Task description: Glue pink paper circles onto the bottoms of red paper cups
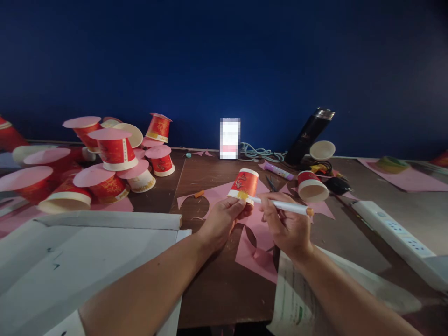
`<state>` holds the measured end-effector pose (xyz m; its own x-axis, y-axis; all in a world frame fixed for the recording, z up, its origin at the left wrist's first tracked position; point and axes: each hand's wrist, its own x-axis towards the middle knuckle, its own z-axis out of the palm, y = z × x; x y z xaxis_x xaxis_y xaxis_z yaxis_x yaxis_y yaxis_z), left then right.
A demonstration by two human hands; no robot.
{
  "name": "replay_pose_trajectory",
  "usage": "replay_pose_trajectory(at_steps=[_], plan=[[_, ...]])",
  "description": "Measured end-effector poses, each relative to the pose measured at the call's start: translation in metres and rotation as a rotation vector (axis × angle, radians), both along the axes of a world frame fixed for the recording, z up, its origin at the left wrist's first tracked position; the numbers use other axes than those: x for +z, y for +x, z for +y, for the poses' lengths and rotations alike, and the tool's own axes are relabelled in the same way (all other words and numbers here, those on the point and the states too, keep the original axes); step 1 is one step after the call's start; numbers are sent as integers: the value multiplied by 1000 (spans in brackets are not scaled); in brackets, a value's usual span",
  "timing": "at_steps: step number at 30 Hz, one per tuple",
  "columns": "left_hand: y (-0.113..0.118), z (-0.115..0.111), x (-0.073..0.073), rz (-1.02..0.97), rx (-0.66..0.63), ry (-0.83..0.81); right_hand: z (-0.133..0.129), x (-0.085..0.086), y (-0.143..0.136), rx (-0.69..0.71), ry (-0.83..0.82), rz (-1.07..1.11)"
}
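A red paper cup with a dragon print and a white and gold band (pixel 246 182) is held upside down, slightly tilted, near the middle. My left hand (pixel 220 221) is closed round its lower edge, fingers partly hidden behind it. In my right hand (pixel 287 228) is a white marker with an orange end (pixel 294 207), its tip side at the cup's lower right rim. Whether the tip touches the cup is too small to tell. Beneath both hands lies cut pink paper (pixel 261 233) with rounded gaps.
Red cups with pink paper discs (pixel 115 154) crowd the left. A white box lid (pixel 87 266) is at the front left. Behind stand a bright blurred screen (pixel 230 138) and a black bottle (pixel 308 137). A glue stick (pixel 278 171), scissors (pixel 270 183), a tipped cup (pixel 311 186) and a power strip (pixel 402 238) are right.
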<state>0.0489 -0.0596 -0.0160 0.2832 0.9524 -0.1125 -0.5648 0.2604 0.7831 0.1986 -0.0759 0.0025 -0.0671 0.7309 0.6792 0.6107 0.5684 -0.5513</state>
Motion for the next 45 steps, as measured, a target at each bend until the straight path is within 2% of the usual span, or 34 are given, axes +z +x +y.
replay_pose_trajectory(at_steps=[4,9,14,20,45], plan=[[0,0,0,11,-9,6,0,1,-1,-2,11,-43],[1,1,-1,1,3,-2,1,-2,0,-43,-5,12],[0,0,-1,-2,-2,9,0,1,0,2,2,-51],[0,0,1,-10,1,-13,1,0,0,-76,-22,8],[0,0,-1,-7,-11,-28,3,1,0,-141,-23,-1]])
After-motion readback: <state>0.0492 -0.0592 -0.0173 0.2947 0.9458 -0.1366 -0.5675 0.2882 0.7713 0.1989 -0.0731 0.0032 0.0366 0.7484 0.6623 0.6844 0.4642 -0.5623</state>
